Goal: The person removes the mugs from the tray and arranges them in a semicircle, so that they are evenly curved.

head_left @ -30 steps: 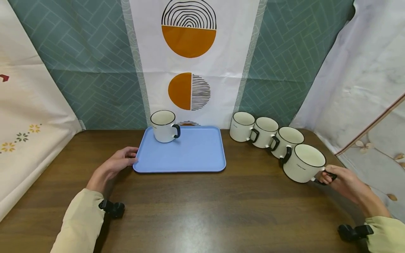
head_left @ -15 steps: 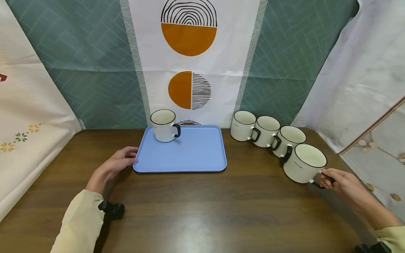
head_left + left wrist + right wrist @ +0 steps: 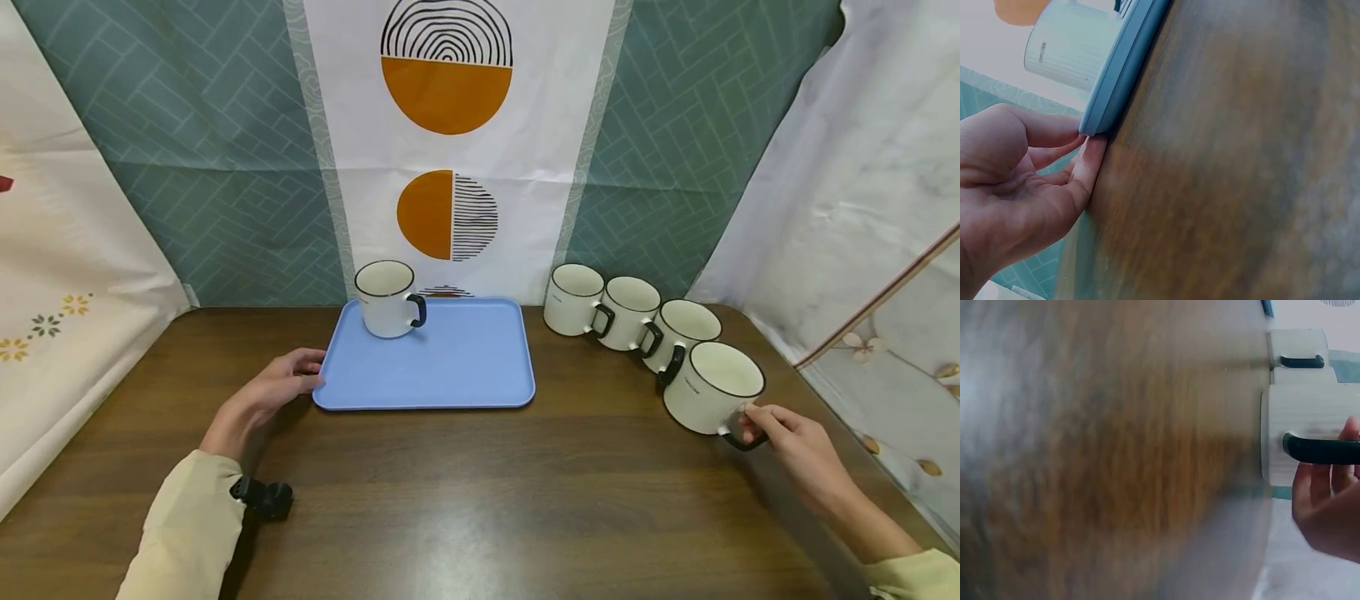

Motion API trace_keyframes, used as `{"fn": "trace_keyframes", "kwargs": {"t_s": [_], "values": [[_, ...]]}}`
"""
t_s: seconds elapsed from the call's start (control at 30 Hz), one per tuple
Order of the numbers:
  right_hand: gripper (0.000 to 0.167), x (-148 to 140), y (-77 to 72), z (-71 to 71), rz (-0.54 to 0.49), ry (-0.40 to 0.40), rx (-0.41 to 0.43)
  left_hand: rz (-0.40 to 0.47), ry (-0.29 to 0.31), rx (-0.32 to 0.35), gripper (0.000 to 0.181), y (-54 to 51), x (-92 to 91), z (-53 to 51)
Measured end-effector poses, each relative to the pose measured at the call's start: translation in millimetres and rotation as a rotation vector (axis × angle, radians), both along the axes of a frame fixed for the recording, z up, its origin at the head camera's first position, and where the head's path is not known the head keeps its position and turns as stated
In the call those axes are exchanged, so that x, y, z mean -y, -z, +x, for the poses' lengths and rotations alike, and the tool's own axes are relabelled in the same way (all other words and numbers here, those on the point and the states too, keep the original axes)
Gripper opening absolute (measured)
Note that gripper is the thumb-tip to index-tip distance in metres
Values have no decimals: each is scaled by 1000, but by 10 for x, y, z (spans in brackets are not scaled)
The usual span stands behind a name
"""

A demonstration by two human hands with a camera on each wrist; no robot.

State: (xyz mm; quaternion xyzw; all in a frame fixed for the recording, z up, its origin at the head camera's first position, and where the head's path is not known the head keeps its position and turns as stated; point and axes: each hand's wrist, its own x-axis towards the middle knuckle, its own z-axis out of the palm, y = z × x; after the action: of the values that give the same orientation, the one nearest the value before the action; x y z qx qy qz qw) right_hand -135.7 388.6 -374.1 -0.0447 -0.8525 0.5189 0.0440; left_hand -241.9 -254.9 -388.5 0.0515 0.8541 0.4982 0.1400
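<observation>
At the left end of the light blue tray (image 3: 442, 367), my left hand (image 3: 277, 387) pinches the near left part of the rim. The left wrist view shows the thumb and fingertips on either side of the tray's edge (image 3: 1116, 81). A white enamel mug (image 3: 385, 310) with a black rim and handle stands in the tray's far left corner. On the right, my right hand (image 3: 798, 446) holds the nearest white mug (image 3: 697, 404) by its black handle (image 3: 1322, 450). In the right wrist view the fingers lie behind that handle, partly cut off by the frame.
Three more white mugs, the far one (image 3: 572, 302), the middle one (image 3: 630, 312) and the nearer one (image 3: 675, 329), stand in a slanting row beyond the held mug. The brown wooden table (image 3: 480, 492) reaches a patterned cloth backdrop (image 3: 232, 167) at the back.
My right hand has swung the nearest mug's handle toward the table's front, and the mug has shifted slightly left. The left hand and tray stay in place.
</observation>
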Motion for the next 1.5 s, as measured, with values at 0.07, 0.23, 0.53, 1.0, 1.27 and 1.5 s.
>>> {"fn": "trace_keyframes", "kwargs": {"t_s": [0.07, 0.23, 0.53, 1.0, 1.27, 1.5], "values": [[39, 6, -19, 23, 130, 55, 16, 0, 4, 1, 56, 6, 4, 1], [26, -6, -94, 12, 92, 176, -53, 4, 7, 2, 56, 5, 10, 2], [17, 114, -513, -213, 43, 230, -138, 7, 8, -1, 56, 4, -7, 2], [22, 1165, -974, -892, -2, -85, -197, 0, 10, -6, 57, 0, 12, -7], [23, 2111, -607, -1381, -94, -202, -106, -13, 2, -9, 57, -15, 105, 3], [27, 2761, -345, -1589, -126, -295, 21, 13, -2, 5, 57, 18, 13, -4]]}}
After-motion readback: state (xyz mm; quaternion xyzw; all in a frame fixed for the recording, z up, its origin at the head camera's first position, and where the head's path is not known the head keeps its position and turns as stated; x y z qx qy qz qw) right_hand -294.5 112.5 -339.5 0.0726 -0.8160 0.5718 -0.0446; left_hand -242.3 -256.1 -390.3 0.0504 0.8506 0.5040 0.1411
